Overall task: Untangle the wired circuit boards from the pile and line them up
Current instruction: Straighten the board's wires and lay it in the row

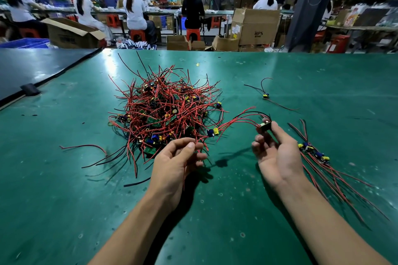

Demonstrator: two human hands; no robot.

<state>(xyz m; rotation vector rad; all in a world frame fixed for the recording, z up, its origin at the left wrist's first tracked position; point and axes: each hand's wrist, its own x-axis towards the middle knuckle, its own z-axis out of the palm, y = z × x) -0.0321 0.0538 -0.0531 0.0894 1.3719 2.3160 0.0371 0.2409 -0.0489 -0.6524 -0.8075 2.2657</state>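
Tangled pile of wired boards, one lifted out
The pile is a mound of small green boards knotted in red and black leads; my left hand pinches a red lead at its near edge; my right hand grips a single board, its leads arcing left toward the pile; a row of boards lies side by side at right; a lone board lies farther back

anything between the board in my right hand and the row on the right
Nothing lies on the mat between the board in the right hand and the row. Its red wires reach back to the pile edge; whether they are caught is unclear.
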